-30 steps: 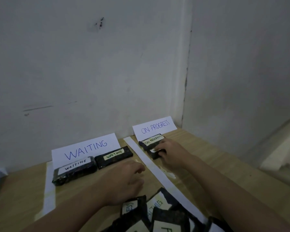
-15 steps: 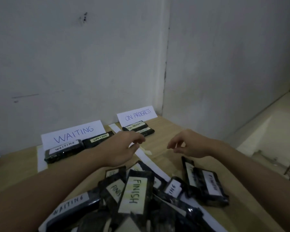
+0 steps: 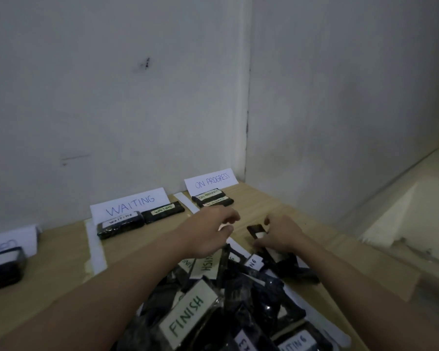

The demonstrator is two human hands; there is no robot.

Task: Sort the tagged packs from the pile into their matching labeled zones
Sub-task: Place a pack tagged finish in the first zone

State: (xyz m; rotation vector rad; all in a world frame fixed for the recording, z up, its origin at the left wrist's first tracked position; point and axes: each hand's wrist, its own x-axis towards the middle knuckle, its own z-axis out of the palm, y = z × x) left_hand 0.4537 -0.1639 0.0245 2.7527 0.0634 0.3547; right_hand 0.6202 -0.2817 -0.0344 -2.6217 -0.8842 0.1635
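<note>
Our right hand [image 3: 280,235] pinches a black pack [image 3: 257,230] at the far edge of the pile [image 3: 228,300], seemingly lifting its end. Our left hand [image 3: 208,233] hovers beside it, fingers loosely curled, holding nothing.

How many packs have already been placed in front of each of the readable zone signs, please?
WAITING packs: 2
ON PROGRESS packs: 2
Total: 4
</note>
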